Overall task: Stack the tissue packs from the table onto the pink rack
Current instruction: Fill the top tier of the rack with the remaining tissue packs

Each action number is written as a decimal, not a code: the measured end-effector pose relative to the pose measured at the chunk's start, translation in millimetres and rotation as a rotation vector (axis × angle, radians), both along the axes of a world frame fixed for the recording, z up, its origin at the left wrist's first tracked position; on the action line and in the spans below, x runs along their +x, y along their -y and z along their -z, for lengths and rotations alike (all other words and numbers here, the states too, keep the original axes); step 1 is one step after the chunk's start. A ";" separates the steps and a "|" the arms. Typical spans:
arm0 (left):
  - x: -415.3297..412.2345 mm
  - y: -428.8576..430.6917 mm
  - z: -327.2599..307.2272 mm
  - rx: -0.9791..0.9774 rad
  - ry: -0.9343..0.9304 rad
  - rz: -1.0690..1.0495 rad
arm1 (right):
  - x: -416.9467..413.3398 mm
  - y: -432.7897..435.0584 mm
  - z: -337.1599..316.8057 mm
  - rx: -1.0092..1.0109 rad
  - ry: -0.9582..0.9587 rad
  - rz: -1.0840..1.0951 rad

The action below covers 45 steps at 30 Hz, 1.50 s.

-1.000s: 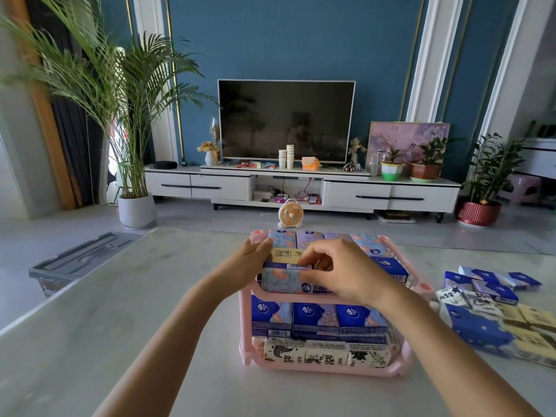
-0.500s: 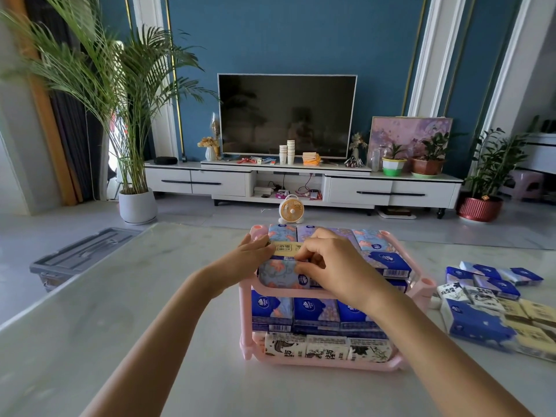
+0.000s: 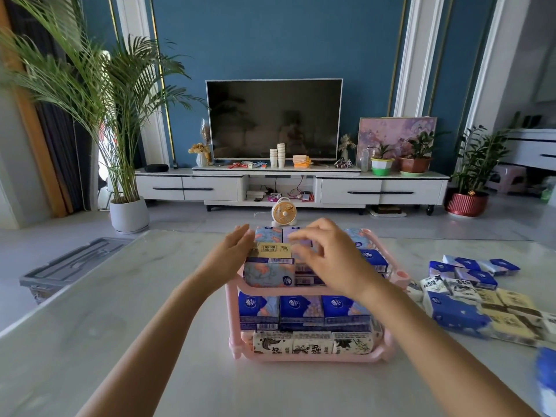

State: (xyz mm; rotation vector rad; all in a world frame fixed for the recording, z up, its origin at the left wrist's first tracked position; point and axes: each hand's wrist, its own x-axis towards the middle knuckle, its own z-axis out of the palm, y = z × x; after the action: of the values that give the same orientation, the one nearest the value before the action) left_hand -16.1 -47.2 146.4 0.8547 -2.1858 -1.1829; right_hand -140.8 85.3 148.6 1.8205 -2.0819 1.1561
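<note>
The pink rack (image 3: 234,299) stands on the marble table (image 3: 120,341), its lower shelf packed with blue and white tissue packs (image 3: 301,314). On the top shelf lie more packs, with a yellow tissue pack (image 3: 275,250) resting on the front left stack. My left hand (image 3: 233,251) has straight fingers beside the yellow pack's left end, at or just off it. My right hand (image 3: 328,254) hovers over the top shelf with spread, relaxed fingers and holds nothing. Loose tissue packs (image 3: 475,302) lie on the table to the right.
A blurred blue pack (image 3: 546,374) sits at the table's right edge. Beyond the table stand a small fan (image 3: 283,212), a TV cabinet (image 3: 288,188), a potted palm (image 3: 126,212) and a grey crate lid (image 3: 69,266) on the floor.
Both hands have let go of the packs on the top shelf and lifted slightly, the right hand's fingers spreading apart. The yellow pack stays on the stack.
</note>
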 end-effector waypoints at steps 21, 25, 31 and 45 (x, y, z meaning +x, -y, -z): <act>-139.5 -220.3 27.0 -0.239 -0.168 0.587 | -206.0 -231.6 36.6 0.232 0.480 0.789; -183.5 -233.5 112.3 -0.377 0.031 0.567 | -239.0 -244.2 69.5 0.208 0.565 0.856; -223.0 -234.6 176.3 -0.567 0.194 0.491 | -270.3 -248.9 112.5 0.197 0.460 0.983; -229.8 -235.7 191.7 -0.704 -0.040 0.402 | -273.5 -230.1 131.3 0.503 0.492 0.732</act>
State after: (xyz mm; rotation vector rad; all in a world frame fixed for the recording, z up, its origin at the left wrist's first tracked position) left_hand -245.9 188.4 -45.3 0.0976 -2.5439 -0.4853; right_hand -414.4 315.4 17.3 0.7229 -3.1395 0.9709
